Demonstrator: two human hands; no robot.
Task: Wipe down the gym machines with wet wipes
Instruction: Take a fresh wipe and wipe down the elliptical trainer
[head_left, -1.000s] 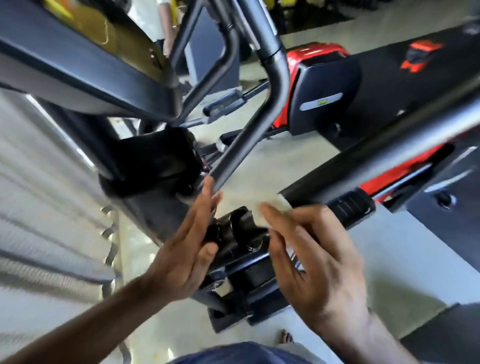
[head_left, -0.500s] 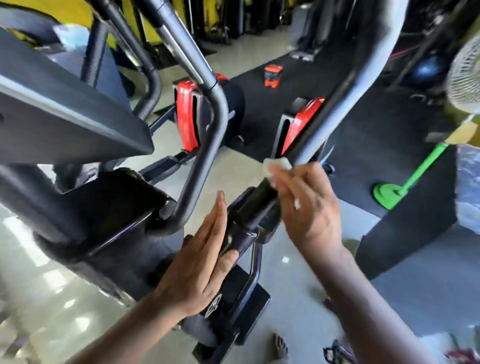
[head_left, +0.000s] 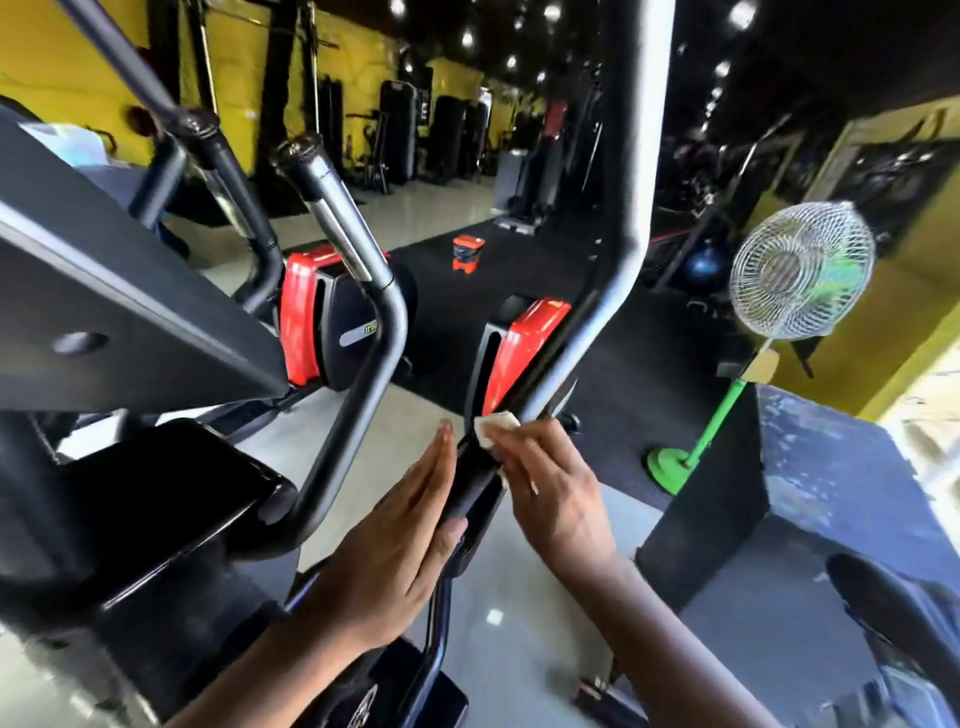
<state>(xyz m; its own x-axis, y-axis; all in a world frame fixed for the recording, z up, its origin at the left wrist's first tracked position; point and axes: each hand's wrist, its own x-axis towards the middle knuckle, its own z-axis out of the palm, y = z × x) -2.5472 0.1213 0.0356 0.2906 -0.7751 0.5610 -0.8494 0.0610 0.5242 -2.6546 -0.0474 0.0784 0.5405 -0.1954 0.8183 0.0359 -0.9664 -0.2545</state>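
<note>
Taking the grey handlebar (head_left: 618, 270) as the landmark, the black console (head_left: 119, 291) and the curved frame tube (head_left: 374, 364) stand well to its left. Just left of the bar's lower black section, the left hand (head_left: 395, 551) rests flat against it, its fingers (head_left: 436, 467) straight and released, steadying rather than gripping. On the bar's right side, the right hand (head_left: 550, 499) grasps a folded white wipe (head_left: 493, 427) and presses it against the bar where the grey tube meets the black part. Far to the right of the bar stand a fan (head_left: 802, 278) on a green stand and a dark block (head_left: 810, 499).

The likely trouble: the bar looks like a swinging arm, and with the left hand only laid against it, a firm push from the wipe could make it pivot and the wipe slide off. The wipe is small and folded, so the far side of the tube may go uncleaned.

Compared with half a second ago, the head has tilted up, so more of the gym hall and the fan show. The wipe sits at much the same spot on the bar, and the left hand stays flat beside it.
</note>
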